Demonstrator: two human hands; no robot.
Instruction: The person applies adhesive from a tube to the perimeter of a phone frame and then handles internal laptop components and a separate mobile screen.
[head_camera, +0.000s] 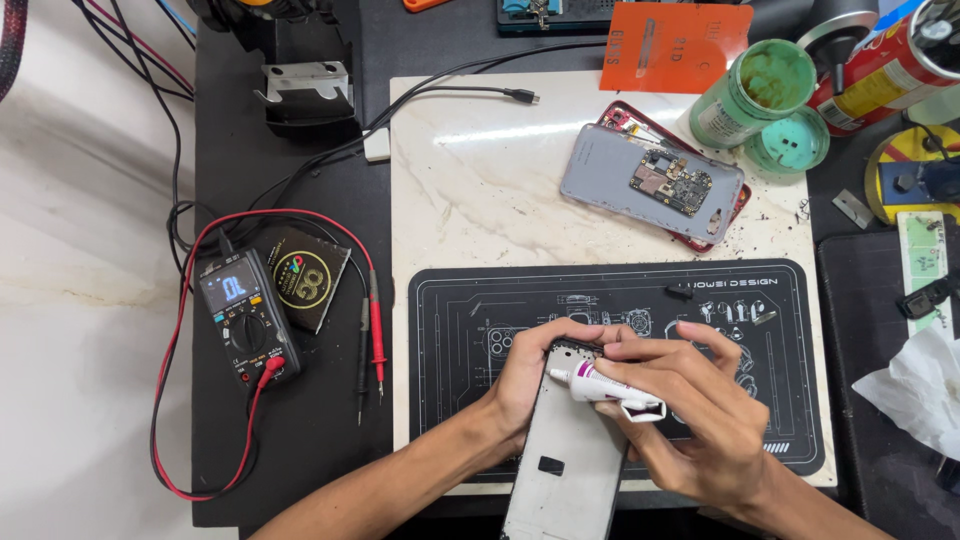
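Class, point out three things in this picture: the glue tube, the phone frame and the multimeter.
glue tube (600, 385), head view, on its white body.
phone frame (565, 470), head view, on its grey middle plate.
multimeter (245, 318), head view, on its round dial.

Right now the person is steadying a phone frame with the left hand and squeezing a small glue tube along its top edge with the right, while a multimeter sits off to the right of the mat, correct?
Nearly. The head view shows the left hand steadying the phone frame and the right hand holding the small glue tube at its top edge, but the multimeter sits left of the mat.
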